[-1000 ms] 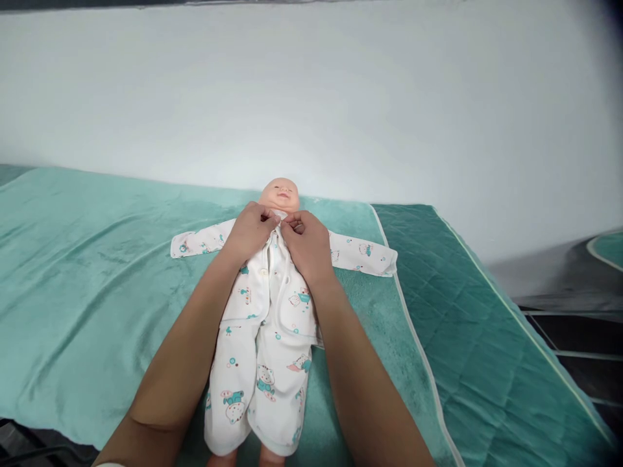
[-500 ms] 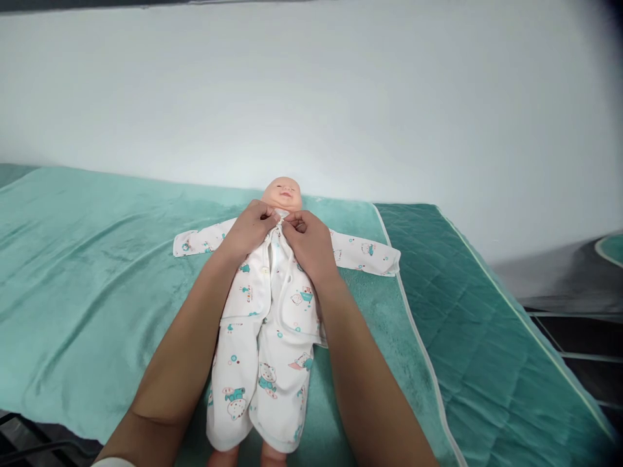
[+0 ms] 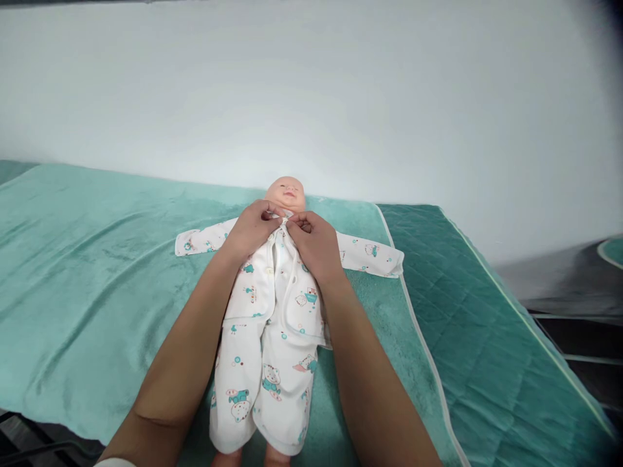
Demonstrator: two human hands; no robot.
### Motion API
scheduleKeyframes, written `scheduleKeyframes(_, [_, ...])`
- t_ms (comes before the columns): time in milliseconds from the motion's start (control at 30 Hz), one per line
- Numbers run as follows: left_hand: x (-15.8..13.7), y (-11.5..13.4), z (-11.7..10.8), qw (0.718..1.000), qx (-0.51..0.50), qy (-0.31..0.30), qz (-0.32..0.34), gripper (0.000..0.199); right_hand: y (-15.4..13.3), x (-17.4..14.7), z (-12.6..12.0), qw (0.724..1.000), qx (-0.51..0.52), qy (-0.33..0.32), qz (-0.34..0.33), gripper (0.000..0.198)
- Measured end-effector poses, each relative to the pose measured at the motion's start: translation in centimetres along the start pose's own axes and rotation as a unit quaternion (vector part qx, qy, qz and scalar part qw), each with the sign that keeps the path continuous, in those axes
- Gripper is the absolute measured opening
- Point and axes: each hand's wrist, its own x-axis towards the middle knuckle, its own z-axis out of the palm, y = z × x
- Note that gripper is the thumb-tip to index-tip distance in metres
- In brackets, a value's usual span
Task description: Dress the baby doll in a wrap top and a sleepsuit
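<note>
A baby doll [image 3: 286, 191] lies on its back, its head toward the wall. It wears a white printed jacket [image 3: 250, 295] with sleeves spread wide, and matching trousers [image 3: 277, 383]. Below the doll's chin, my left hand [image 3: 256, 227] pinches one side of the jacket's collar. My right hand [image 3: 314, 240] pinches the other side, fingertips nearly touching those of the left. Lower down, the jacket's front edges hang apart. The fingers cover whatever fastening lies at the neck.
Under the doll is a light green blanket [image 3: 97, 279] with a white edge. A darker quilted cover [image 3: 487, 324] shows at the right. The white wall [image 3: 311, 97] rises behind. Dark metal bars [image 3: 34, 441] show at the lower left.
The whole view has shifted slightly, so the doll and both hands appear a little further right. Both hands keep their pinch at the collar, with only slight finger movement.
</note>
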Motion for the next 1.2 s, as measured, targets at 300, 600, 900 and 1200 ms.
scheduleKeyframes(300, [-0.1,-0.1,0.2,1.000,0.015,0.011,0.009,0.012,0.3,-0.1,0.3,0.999,0.011,0.034,0.000,0.018])
scheduleKeyframes(600, [0.0,0.3,0.4,1.000,0.021,0.023,-0.005,0.009,-0.1,-0.4,0.3,0.995,-0.051,0.073,-0.051,0.028])
scheduleKeyframes(900, [0.6,0.0,0.6,0.998,0.058,0.036,0.000,0.008,-0.6,-0.6,0.2,0.992,-0.067,0.057,-0.088,0.033])
scheduleKeyframes(1200, [0.9,-0.1,0.5,0.997,0.077,0.033,0.003,0.010,-0.8,-0.7,0.3,0.992,-0.080,0.058,-0.082,0.035])
